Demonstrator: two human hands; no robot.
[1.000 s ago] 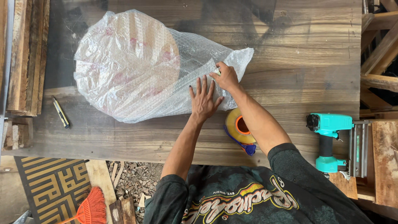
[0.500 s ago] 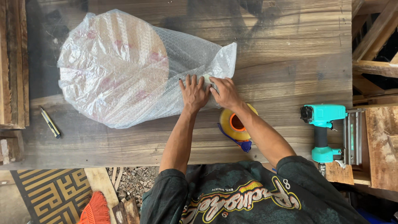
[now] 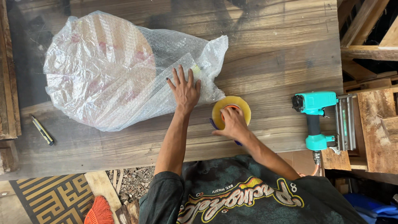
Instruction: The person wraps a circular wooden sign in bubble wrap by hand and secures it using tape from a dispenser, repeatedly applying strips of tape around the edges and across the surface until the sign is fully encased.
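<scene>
A large round object wrapped in clear bubble wrap (image 3: 107,72) lies on the dark wooden table (image 3: 269,45). My left hand (image 3: 185,90) rests flat, fingers spread, on the loose gathered end of the wrap, pressing it down. My right hand (image 3: 232,123) lies on a roll of yellowish packing tape (image 3: 238,105) that sits on the table just right of the wrap's end, with its fingers closing around the roll's core and dispenser.
A teal pneumatic nail gun (image 3: 321,118) lies at the table's right edge. A small utility knife (image 3: 42,130) lies near the left edge. Wooden frames and boards stand at right (image 3: 373,49) and left. A patterned mat (image 3: 49,195) and an orange broom (image 3: 97,211) lie below.
My right hand left the end of the wrap and dropped onto the tape roll. My left hand stayed on the wrap, now flatter with spread fingers.
</scene>
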